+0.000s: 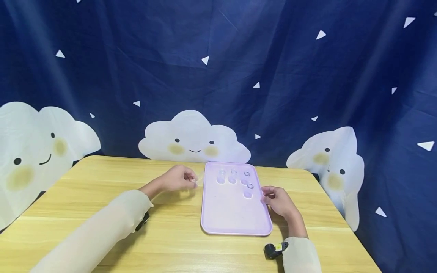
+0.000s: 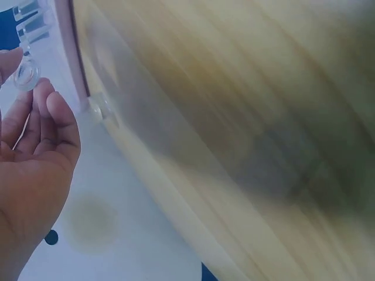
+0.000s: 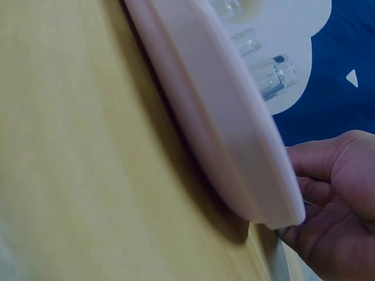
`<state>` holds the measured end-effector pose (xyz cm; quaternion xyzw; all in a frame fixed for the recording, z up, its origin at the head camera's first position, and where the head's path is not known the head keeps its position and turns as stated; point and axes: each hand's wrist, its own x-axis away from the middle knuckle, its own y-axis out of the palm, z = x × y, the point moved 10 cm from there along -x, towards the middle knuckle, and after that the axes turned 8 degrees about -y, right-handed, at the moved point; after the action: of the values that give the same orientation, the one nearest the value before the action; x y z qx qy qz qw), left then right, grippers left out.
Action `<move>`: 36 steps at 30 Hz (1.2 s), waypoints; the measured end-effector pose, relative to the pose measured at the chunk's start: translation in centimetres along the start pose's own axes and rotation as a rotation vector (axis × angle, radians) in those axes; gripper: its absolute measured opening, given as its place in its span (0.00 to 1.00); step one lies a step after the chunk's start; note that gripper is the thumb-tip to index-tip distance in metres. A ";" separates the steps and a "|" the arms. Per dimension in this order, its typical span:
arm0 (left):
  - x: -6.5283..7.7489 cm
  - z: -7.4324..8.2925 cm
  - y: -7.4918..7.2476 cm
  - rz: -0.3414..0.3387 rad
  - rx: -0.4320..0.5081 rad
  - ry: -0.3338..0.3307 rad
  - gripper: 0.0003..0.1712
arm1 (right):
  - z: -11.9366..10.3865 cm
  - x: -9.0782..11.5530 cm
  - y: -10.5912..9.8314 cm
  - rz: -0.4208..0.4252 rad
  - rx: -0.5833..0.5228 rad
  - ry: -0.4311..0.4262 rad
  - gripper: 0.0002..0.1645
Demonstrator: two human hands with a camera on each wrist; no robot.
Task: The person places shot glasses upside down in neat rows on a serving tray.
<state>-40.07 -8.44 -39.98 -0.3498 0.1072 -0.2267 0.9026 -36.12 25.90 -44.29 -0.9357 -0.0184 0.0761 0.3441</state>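
Observation:
My left hand point(image 1: 176, 178) is just left of a pale purple tray point(image 1: 232, 216). Its thumb and fingertips pinch a small clear cup point(image 2: 27, 75), whose round rim shows in the left wrist view. On the far half of the tray stand several small clear cups point(image 1: 232, 177): a row of three at the back and another one in front of the right-hand one. At the tray's right edge, my right hand point(image 1: 278, 201) grips the rim, fingers curled against it. The right wrist view shows the tray's side wall point(image 3: 217, 117) close up, hiding part of the fingertips.
The tray lies on a light wooden table point(image 1: 164, 235). Another clear object point(image 2: 99, 108) sits beyond the tray's edge in the left wrist view. Behind the table hangs a dark blue curtain point(image 1: 170, 76) with smiling clouds. Each wrist wears a small black camera point(image 1: 273, 250).

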 end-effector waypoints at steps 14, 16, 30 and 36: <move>-1.4 2.1 0.9 0.044 -0.004 0.021 0.08 | -0.1 0.2 -0.1 0.001 0.016 0.006 0.21; -1.4 2.3 1.1 0.046 -0.012 0.024 0.07 | 0.0 0.2 -0.1 0.001 0.013 0.009 0.21; -2.7 3.6 1.8 0.124 0.044 0.036 0.07 | -0.1 0.1 -0.1 -0.005 0.013 -0.002 0.21; -3.2 4.5 2.4 0.145 0.068 0.026 0.09 | -0.1 0.0 -0.1 0.001 0.012 -0.001 0.20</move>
<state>-40.52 -2.70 -38.25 -0.3074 0.1364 -0.1690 0.9265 -36.10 25.97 -44.14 -0.9336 -0.0177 0.0768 0.3495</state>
